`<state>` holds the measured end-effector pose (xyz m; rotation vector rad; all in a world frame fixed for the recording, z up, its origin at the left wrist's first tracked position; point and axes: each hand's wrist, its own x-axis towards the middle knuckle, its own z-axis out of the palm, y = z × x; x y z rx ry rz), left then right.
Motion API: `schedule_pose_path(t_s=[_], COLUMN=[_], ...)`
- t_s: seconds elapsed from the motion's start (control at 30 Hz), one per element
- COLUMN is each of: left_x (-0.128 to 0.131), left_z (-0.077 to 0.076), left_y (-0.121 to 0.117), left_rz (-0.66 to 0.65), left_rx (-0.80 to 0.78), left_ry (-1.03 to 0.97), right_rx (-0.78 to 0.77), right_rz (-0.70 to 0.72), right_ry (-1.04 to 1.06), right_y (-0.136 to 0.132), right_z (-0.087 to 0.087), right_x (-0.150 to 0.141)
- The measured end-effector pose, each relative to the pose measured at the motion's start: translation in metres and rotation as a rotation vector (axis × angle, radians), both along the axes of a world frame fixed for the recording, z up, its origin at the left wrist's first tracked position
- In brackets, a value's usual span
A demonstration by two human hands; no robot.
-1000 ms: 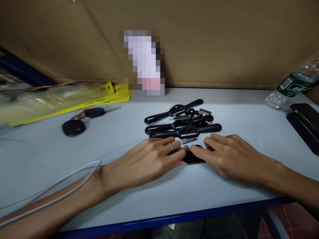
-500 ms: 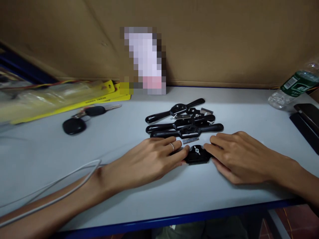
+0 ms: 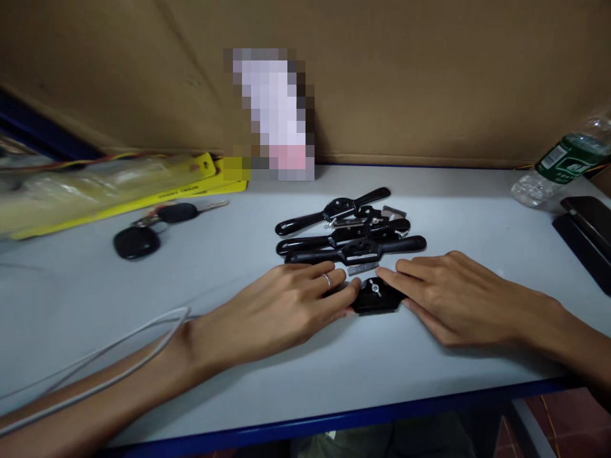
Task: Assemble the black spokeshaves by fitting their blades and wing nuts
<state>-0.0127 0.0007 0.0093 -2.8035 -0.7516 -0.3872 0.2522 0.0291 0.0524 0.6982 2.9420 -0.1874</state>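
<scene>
A black spokeshave (image 3: 382, 301) lies low over the tabletop between my two hands, with a silver wing screw (image 3: 375, 288) on its middle plate. My left hand (image 3: 291, 302), wearing a ring, is closed around its left side and covers that handle. On the other side, my right hand (image 3: 458, 302) grips the right end, hiding that handle too; its index finger reaches over toward the back edge. Just behind is a small flat metal blade (image 3: 363, 269), near my right fingertip. Beyond it several black spokeshaves (image 3: 360, 249) and loose metal parts (image 3: 394, 212) lie close together.
Car keys (image 3: 137, 242) and yellow-edged plastic packaging (image 3: 105, 197) are on the left. A water bottle (image 3: 563, 162) and a dark phone (image 3: 585, 222) stand at the right. A pale cable (image 3: 138, 340) crosses my left forearm. Cardboard (image 3: 429, 83) walls the back.
My right index finger has slid left and away from me, off the spokeshave's plate toward the loose blade. The left hand keeps its hold, and the view has shifted slightly.
</scene>
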Motion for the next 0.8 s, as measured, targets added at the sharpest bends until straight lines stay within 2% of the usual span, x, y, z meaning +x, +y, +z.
schedule_pose_path(t_s=[0.8], left_x=[0.0007], left_z=[-0.0003], left_y=[-0.0002], left_rz=[-0.021], left_rx=[-0.014], left_ry=[-0.015], right_rx=[0.035], right_rz=[0.012], right_ry=[-0.028], right_y=[-0.0009], right_z=[-0.0011], right_x=[-0.0015])
